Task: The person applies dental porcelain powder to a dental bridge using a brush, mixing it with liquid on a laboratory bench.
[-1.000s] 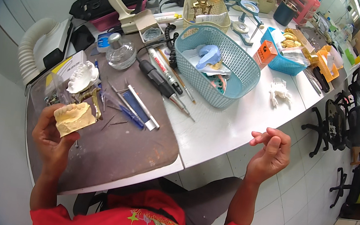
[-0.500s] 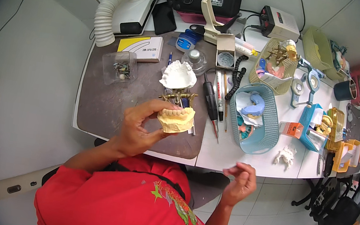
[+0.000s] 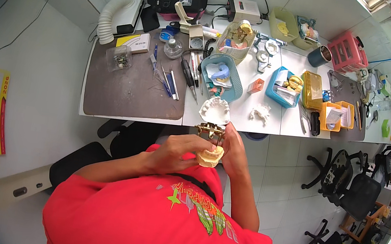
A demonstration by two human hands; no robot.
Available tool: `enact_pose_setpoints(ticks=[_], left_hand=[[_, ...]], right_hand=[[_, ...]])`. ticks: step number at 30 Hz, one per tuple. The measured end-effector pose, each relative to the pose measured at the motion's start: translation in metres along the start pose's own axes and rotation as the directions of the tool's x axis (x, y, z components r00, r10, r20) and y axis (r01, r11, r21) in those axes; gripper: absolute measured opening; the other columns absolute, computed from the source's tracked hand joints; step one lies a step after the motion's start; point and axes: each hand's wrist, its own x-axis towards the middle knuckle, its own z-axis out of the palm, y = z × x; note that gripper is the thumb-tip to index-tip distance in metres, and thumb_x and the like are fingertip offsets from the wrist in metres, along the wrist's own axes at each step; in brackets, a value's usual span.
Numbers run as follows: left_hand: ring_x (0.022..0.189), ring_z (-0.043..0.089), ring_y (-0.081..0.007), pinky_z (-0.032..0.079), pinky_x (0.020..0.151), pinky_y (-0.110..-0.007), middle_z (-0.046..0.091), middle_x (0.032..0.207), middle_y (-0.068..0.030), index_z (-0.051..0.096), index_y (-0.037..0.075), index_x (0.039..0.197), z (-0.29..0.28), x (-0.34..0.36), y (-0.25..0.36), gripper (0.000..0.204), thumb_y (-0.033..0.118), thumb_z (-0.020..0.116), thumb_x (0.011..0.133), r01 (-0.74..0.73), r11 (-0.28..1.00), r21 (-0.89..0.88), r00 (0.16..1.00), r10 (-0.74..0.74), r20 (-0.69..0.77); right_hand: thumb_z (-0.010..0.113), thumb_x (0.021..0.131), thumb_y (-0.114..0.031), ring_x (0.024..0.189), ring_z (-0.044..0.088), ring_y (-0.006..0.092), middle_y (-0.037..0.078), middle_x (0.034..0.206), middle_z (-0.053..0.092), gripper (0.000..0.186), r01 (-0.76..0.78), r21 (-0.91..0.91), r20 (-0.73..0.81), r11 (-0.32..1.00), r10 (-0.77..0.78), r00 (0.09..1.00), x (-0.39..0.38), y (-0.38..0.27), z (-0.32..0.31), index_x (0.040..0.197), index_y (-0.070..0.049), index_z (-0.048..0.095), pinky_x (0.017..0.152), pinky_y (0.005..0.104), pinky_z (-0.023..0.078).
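Observation:
In front of my chest, past the table's front edge, I hold a brass dental articulator with a cast on each side of its hinge. My left hand is closed on the yellow plaster tooth cast, the fingers reaching over its top. On the other side, my right hand is closed along the articulator's side, with fingertips by the white cast. That white plaster cast stands swung open beyond the hinge, its horseshoe arch showing. Some of the right fingers are hidden behind the articulator.
On the table's brown mat lie small tools and a clear box of metal parts. A blue basket, a handpiece and white plaster scraps are behind my hands. Office chairs and a distant person are at right.
The articulator with its casts has moved right, off the mat and past the table edge. My right hand has come up and taken hold of it. The view has shifted to the right.

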Motion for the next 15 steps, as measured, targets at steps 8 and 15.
enact_pose_setpoints(ticks=[8, 15], left_hand=[[0.099, 0.07, -0.0286, 0.057, 0.086, -0.038, 0.069, 0.113, -0.0104, 0.064, 0.003, 0.12, 0.08, -0.025, 0.053, 0.046, 0.002, 0.08, 0.076, -0.076, 0.997, -0.028, 0.997, 0.075, -0.019], [0.106, 0.063, -0.026, 0.052, 0.089, -0.039, 0.066, 0.108, -0.0062, 0.065, 0.007, 0.114, 0.122, -0.017, 0.066, 0.039, 0.007, 0.077, 0.077, -0.089, 0.995, 0.043, 0.985, 0.095, -0.143]], right_hand=[[0.046, 0.107, -0.033, 0.108, 0.066, 0.0232, 0.017, 0.129, 0.063, 0.048, -0.326, -0.055, 0.112, 0.944, 0.33, 0.937, -0.091, -0.024, -0.019, 0.141, 0.0, 0.046, 0.091, 0.0376, 0.056], [0.049, 0.106, -0.036, 0.094, 0.069, 0.0221, 0.014, 0.108, 0.068, 0.041, -0.381, -0.022, -0.056, 0.924, 0.379, 0.924, -0.112, -0.031, -0.067, 0.121, 0.001, 0.059, 0.081, 0.0361, 0.058]])
